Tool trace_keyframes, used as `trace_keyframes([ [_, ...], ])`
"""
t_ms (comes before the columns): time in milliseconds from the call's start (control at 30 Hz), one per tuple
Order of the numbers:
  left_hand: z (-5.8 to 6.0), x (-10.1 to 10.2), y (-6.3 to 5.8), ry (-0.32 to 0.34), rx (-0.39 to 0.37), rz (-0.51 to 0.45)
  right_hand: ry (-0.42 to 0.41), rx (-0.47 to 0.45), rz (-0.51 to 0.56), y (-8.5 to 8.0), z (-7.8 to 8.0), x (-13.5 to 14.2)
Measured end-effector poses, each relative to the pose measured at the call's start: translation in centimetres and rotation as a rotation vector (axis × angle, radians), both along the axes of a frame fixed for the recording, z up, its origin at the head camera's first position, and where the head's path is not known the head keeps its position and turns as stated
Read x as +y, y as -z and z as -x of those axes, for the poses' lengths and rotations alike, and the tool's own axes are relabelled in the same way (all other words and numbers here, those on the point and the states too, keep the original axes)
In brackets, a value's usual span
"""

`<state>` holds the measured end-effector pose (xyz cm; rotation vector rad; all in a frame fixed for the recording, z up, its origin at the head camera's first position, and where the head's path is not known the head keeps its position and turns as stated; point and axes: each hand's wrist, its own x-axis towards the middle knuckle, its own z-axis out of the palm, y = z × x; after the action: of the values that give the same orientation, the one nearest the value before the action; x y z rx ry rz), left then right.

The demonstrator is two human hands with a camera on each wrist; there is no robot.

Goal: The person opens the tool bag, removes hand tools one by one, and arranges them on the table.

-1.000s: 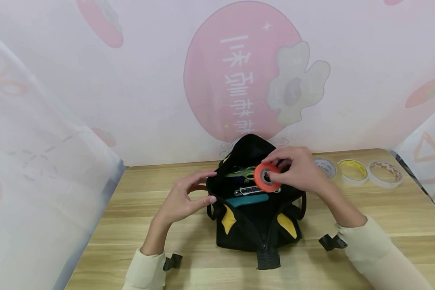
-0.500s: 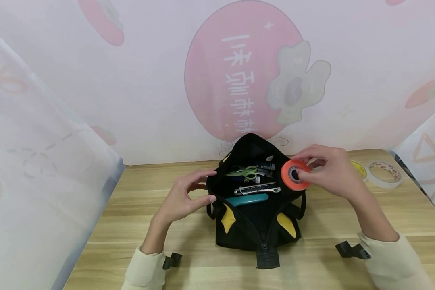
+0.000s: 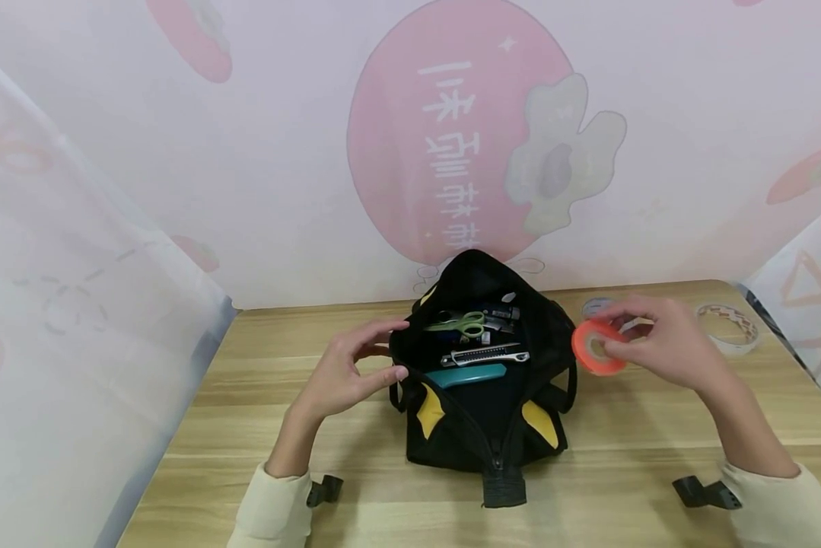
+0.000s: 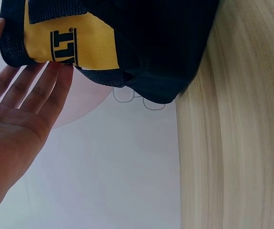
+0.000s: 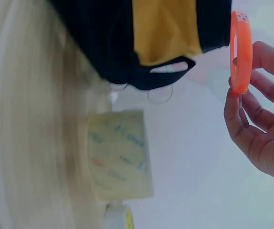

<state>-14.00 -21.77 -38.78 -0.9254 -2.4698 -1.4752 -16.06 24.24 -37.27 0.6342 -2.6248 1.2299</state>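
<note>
A black bag (image 3: 451, 449) with yellow patches stands unzipped on the wooden table. My left hand (image 3: 351, 373) holds the left side of its mouth between thumb and fingers; the left wrist view shows the fingers along a yellow panel (image 4: 75, 40) with black letters. To the right of the bag, my right hand (image 3: 666, 342) pinches an orange tape roll (image 3: 588, 358) above the table, seen edge-on as a tape roll (image 5: 243, 52) in the right wrist view. Inside the bag lie green-handled scissors (image 3: 461, 326), a utility knife (image 3: 485, 355) and a teal tool (image 3: 468, 376).
A clear tape roll (image 3: 751, 335) lies at the back right. Another roll (image 3: 597, 306) shows partly behind the right hand. In the right wrist view a wide clear tape roll (image 5: 120, 157) stands behind the bag. A printed cloth (image 3: 280, 152) rises behind the table.
My right hand has carried the orange tape roll from over the bag's mouth to the right, past its rim. The knife and scissors now show uncovered. My left hand has stayed at the bag.
</note>
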Motion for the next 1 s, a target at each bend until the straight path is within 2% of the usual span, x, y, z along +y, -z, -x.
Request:
trace_keyframes([
  [200,0.2,0.0,0.1,0.005,0.003,-0.004,0.024,-0.029,0.006,0.7,0.1,1.6],
  [433,0.3,0.1,0.1,0.0,-0.006,-0.003,0.05,-0.041,-0.034,1.7,-0.1,2.7],
  [767,0.2,0.4,0.1,0.0,-0.003,0.01,0.053,-0.078,-0.088,4.1,-0.3,3.9],
  [1000,0.0,0.1,0.1,-0.006,0.006,0.013,0.041,-0.097,-0.122,5.6,0.3,4.0],
])
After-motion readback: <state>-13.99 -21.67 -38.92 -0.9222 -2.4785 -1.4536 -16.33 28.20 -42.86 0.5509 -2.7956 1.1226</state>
